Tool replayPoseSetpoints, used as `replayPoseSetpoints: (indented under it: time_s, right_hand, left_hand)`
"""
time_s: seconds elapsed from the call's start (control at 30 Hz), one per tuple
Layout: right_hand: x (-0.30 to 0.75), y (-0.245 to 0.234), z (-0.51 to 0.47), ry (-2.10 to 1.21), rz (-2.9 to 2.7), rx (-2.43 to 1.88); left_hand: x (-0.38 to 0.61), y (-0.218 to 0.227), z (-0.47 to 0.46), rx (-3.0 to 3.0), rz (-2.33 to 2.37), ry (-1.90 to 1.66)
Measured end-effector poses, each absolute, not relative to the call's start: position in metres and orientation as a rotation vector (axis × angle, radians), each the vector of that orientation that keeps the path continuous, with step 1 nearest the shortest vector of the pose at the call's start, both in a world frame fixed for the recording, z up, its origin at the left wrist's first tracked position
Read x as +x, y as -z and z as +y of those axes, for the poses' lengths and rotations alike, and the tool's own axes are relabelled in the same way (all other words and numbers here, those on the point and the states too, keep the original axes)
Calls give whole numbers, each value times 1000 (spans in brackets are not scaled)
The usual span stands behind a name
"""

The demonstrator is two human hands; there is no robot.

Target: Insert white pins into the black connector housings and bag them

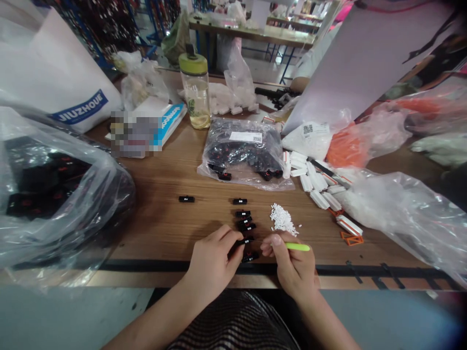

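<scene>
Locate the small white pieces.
In the head view, the white pieces sit just beyond the right hand, beside the black plastic parts.

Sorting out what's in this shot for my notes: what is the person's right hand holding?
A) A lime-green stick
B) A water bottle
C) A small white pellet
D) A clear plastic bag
A: the right hand pinches the lime-green stick between its fingers, beside the left hand.

Bright indoor lt, soft shadows, warped edges
</scene>
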State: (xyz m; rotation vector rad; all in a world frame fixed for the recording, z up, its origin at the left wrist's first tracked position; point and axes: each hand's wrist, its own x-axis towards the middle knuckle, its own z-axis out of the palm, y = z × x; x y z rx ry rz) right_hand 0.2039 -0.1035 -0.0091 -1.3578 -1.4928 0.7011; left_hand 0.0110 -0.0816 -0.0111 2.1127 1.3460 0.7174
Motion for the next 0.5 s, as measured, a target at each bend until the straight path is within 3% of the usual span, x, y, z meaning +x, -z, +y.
replayPoseSetpoints:
  time_s: [0.5]
  right_hand:
    - [203, 9, -106, -630, -1524, -1381]
  left_hand:
    - [12, 11, -81, 2131, 1347, -728]
